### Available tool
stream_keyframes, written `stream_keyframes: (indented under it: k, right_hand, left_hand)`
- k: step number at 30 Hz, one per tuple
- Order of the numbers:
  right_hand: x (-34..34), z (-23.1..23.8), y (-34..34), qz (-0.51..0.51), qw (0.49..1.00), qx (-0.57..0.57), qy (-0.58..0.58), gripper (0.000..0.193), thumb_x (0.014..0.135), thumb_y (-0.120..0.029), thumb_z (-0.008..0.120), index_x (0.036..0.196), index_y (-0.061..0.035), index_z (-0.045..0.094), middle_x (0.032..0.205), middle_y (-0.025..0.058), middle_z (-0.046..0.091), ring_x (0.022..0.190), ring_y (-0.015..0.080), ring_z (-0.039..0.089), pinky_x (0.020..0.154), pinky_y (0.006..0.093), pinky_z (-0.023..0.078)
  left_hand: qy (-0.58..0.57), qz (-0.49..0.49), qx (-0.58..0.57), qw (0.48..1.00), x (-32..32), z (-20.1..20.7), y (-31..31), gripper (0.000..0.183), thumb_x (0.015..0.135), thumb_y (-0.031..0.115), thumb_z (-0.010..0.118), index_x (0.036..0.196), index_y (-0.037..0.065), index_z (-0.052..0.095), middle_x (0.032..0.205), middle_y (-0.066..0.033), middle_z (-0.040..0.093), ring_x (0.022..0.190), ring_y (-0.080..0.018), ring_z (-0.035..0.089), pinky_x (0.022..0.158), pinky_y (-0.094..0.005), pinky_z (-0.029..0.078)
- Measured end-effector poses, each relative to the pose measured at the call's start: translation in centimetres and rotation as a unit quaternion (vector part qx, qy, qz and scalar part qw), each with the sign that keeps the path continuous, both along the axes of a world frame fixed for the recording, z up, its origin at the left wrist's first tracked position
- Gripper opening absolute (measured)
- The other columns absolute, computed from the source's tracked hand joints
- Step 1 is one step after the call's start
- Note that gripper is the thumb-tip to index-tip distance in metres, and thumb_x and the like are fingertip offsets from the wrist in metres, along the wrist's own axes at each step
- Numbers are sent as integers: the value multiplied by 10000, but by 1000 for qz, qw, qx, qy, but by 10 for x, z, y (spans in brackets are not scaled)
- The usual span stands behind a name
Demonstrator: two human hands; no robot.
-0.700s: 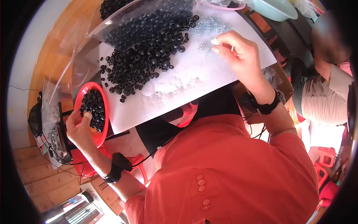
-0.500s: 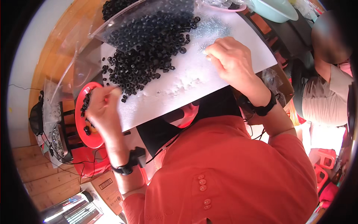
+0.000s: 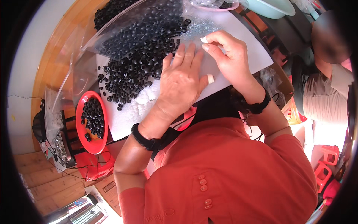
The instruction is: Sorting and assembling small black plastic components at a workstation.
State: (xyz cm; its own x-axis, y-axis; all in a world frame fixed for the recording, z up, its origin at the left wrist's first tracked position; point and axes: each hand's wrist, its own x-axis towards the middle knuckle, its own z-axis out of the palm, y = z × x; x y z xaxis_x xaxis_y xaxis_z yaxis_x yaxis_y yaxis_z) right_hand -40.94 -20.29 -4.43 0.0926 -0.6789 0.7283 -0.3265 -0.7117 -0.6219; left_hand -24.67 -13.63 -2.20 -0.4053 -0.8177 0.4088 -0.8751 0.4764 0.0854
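Broadly, a white sheet (image 3: 257, 52) carries a heap of black parts (image 3: 138, 69); more lie in the red bowl (image 3: 96, 145) at left. The left hand (image 3: 181, 80) spreads palm-down by the heap, fingers apart. The right hand (image 3: 229, 52) has thumb and forefinger nearly together, any hold unclear, near tiny clear bits (image 3: 205, 26).

Left of the bare right hand (image 3: 235, 56), its thumb and forefinger tips close together, the bare left hand (image 3: 179, 83) spreads palm-down.
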Motion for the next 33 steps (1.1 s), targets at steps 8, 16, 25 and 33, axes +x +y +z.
stream_keyframes:
  k: [8, 16, 25, 33]
  right_hand:
    - [-14, 5, 15, 15, 987, -79, 139, 105, 754, -69, 716, 806, -98, 629, 755, 38, 620, 733, 262, 597, 663, 381, 439]
    - [-8, 3, 18, 5, 953, -126, 276, 141, 725, -119, 738, 808, -120, 623, 813, 34, 588, 807, 244, 565, 699, 372, 400]
    - [-4, 8, 22, 45, 968, -128, 211, 161, 712, -149, 763, 829, -116, 657, 864, 35, 597, 880, 245, 578, 746, 386, 398]
    - [-2, 1, 13, -58, 965, -124, 224, 181, 702, -115, 772, 835, -127, 650, 838, 17, 585, 855, 234, 574, 714, 376, 385]
  left_hand:
    - [-67, -46, 53, 995, 22, 7, 31, 572, 923, 439, 580, 1343, 52, 562, 1466, -145, 479, 1314, -371, 472, 1069, -512, 352]
    - [18, -56, 59, 997, 36, 7, 50, 404, 852, 284, 697, 1176, 45, 658, 1348, -135, 588, 1276, -364, 509, 988, -477, 400]
    - [81, -29, 34, 996, 33, 11, 53, 315, 806, 109, 671, 1109, 25, 669, 1206, -140, 642, 1176, -363, 564, 962, -447, 435]
    - [131, -21, 25, 991, 42, -5, 53, 292, 798, -54, 608, 1076, 12, 666, 1130, -139, 647, 1065, -345, 592, 892, -414, 491]
